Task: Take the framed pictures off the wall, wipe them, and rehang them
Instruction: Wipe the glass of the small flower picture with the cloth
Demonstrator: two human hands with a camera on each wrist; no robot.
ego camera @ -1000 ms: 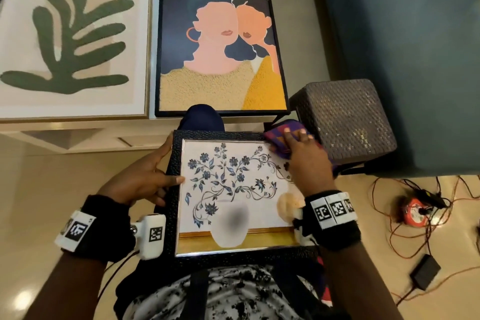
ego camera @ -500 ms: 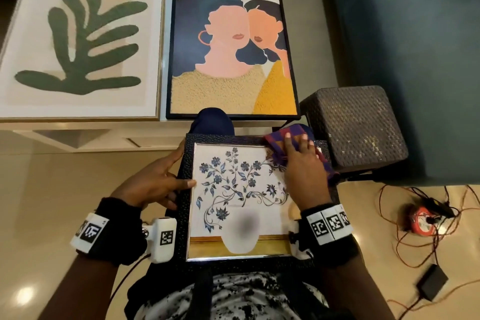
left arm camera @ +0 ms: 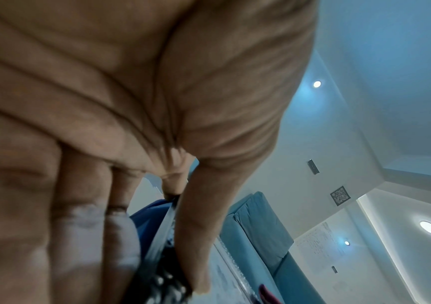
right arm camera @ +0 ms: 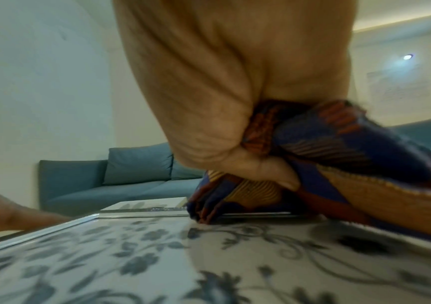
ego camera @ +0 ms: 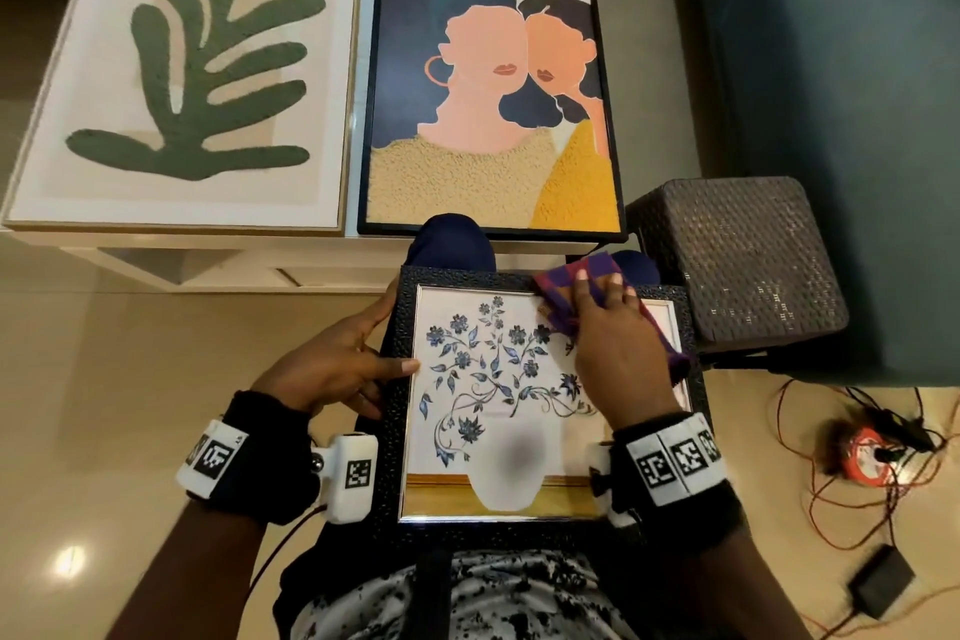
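Right hand (ego camera: 618, 353): we see it flat on top of the striped cloth (ego camera: 582, 283), fingers spread over it, thumb curled into the folds per the right wrist view, so it grips the cloth and presses it on the glass at the upper right of the floral picture (ego camera: 498, 395). Cloth is bunched under the palm, one end trailing past the right side of the frame.

Left hand (ego camera: 337, 369): clamps the left edge of the floral picture, thumb across the black frame with its tip on the glass, fingers underneath. Left wrist view is blurred, but the frame edge looks pinched between thumb and fingers.

Floral picture lies face up on the person's lap, dark textured frame, silver inner trim, blue flowers over a white vase.

Further out: two more pictures lie flat on the white low table (ego camera: 234, 255) ahead of the knees, side by side and just apart: leaf picture (ego camera: 192, 78) on the left, two-figures picture (ego camera: 493, 94) on the right. Woven dark stool (ego camera: 737, 265) sits right of the lap, next to a teal sofa (ego camera: 841, 94). Orange cable reel (ego camera: 862, 457) and loose wires on the floor at right.
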